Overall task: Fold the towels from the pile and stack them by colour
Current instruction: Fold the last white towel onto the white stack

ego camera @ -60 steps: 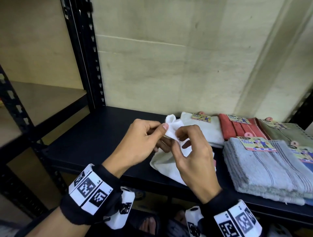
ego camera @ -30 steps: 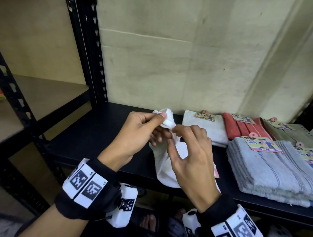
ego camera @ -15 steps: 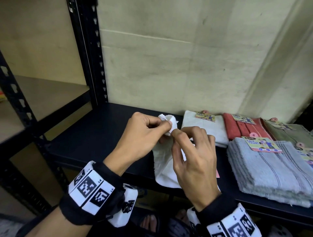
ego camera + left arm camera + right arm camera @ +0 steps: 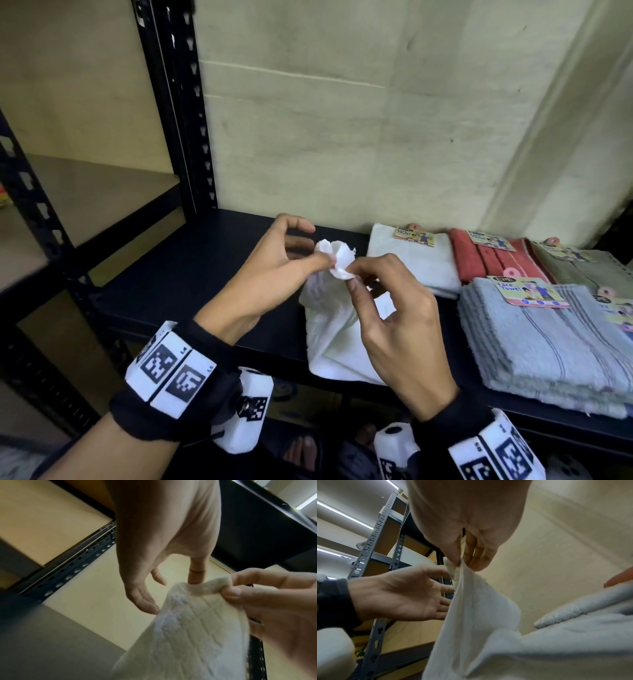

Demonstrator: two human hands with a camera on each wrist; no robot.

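Pinching the white towel [image 4: 337,329] corner, right hand [image 4: 397,329] fingers [image 4: 231,593] hold it (left hand [image 4: 270,274] seemingly loose, merely touching).

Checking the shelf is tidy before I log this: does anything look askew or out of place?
Only the white towel: it hangs bunched and unfolded over the shelf front edge, one corner pinched by the right hand. The folded stacks beside it lie flat.

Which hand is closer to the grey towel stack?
Right. The right hand pinches the white towel just left of the grey towel stack; the left hand is farther left.
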